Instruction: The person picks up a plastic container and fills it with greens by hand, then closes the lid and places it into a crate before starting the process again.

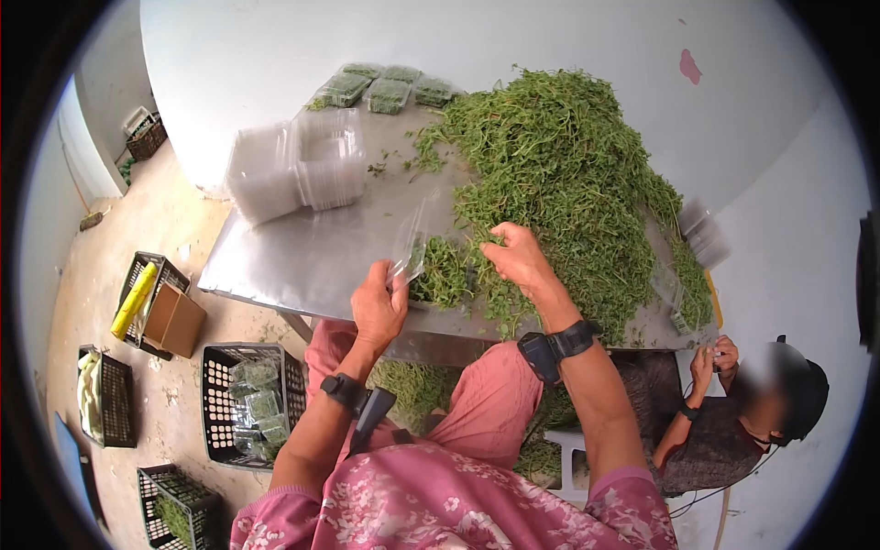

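- Left hand (379,302), one: fingers and thumb clamped on the near edge of a clear plastic container (414,247).
- Clear plastic container, one: tilted, above the metal table (275,266), just beside a small heap of greens (446,273).
- Right hand (519,257), one: fingers curled at the near edge of the large pile of greens (559,156); cannot tell whether any sprigs are pinched.
- Large pile of greens, one: loose, covering much of the table's right half.
- Nested containers (330,160), two stacks side by side: on the table's left part.
- Filled boxes (387,95), a group: at the table's far edge.
- Black crate (217,399), one: on the floor at left, holding packed boxes (263,401).
- Co-worker (710,449), one: at the table's right end, hands raised close together.
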`<state>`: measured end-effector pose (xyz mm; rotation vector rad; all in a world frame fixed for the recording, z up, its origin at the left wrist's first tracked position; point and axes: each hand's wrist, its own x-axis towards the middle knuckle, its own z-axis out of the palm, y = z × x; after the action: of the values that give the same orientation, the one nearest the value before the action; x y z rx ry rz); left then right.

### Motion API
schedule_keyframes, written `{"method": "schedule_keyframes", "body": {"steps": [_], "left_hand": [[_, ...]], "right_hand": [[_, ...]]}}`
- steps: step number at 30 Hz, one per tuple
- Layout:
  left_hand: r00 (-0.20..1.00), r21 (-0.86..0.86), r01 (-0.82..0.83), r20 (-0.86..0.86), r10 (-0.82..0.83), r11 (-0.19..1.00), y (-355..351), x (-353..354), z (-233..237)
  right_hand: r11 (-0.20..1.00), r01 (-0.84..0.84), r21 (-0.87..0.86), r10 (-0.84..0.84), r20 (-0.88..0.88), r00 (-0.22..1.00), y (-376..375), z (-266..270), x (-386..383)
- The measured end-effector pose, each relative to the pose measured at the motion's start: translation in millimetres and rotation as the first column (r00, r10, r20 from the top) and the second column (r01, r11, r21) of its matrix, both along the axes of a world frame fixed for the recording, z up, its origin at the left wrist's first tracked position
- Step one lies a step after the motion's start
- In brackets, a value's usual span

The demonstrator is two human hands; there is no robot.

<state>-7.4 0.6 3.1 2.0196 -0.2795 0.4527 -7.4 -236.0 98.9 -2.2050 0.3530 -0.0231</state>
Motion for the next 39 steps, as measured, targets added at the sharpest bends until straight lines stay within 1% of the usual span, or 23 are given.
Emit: {"method": "schedule_keyframes", "body": {"steps": [3, 4, 7, 11, 14, 17, 20, 23, 26, 29, 32, 35, 38, 39], "left_hand": [[1.0, -0.009, 0.002, 0.012, -0.002, 1.0, 0, 0, 0], [1.0, -0.012, 0.006, 0.003, -0.006, 1.0, 0, 0, 1], [1.0, -0.009, 0.01, 0.002, -0.01, 1.0, 1, 1, 1], [1.0, -0.01, 0.012, 0.014, -0.012, 1.0, 1, 1, 2], [1.0, -0.026, 0.008, 0.03, -0.007, 1.0, 0, 2, 0], [0.999, -0.011, 0.006, 0.048, -0.006, 1.0, 0, 2, 0], [0.999, -0.007, -0.002, 0.049, 0.003, 1.0, 0, 2, -1], [1.0, -0.014, 0.005, 0.023, -0.004, 1.0, 0, 1, 1], [1.0, 0.001, 0.015, -0.009, -0.015, 1.0, 1, 1, 1], [1.0, 0.011, -0.005, 0.006, 0.005, 1.0, 0, 1, 0], [0.999, -0.005, 0.002, 0.032, -0.002, 1.0, 1, 2, 0], [1.0, -0.008, 0.004, 0.021, -0.004, 1.0, 1, 1, 0], [1.0, -0.013, 0.001, 0.012, -0.001, 1.0, 1, 0, 3], [1.0, -0.014, 0.006, 0.014, -0.005, 1.0, 2, 0, 3]], "right_hand": [[0.994, -0.017, -0.108, 0.022, 0.047, 0.999, 19, -9, 4], [0.992, -0.086, -0.087, 0.088, 0.025, 0.996, 24, -9, 3], [0.99, -0.09, 0.106, 0.099, -0.08, 0.992, 39, -3, -7], [0.98, -0.163, 0.112, 0.172, -0.08, 0.982, 37, -2, -14], [0.982, -0.174, 0.073, 0.176, -0.018, 0.984, 36, 2, -19], [0.946, -0.235, -0.222, 0.277, 0.178, 0.944, 31, -11, -19], [0.84, -0.24, -0.486, 0.444, 0.363, 0.819, 35, -18, -15], [0.826, -0.297, -0.48, 0.468, 0.288, 0.836, 51, -1, -14], [0.767, -0.405, -0.498, 0.462, -0.011, 0.887, 60, 2, -2], [0.753, -0.343, -0.561, 0.421, 0.011, 0.907, 66, -11, 6], [0.729, -0.368, -0.577, 0.443, -0.012, 0.897, 72, 1, 0], [0.771, -0.366, -0.522, 0.46, 0.059, 0.886, 59, -13, 0], [0.808, -0.331, -0.488, 0.462, 0.177, 0.869, 55, -13, -9], [0.8, -0.3, -0.519, 0.45, 0.188, 0.873, 58, -11, -13]]}}
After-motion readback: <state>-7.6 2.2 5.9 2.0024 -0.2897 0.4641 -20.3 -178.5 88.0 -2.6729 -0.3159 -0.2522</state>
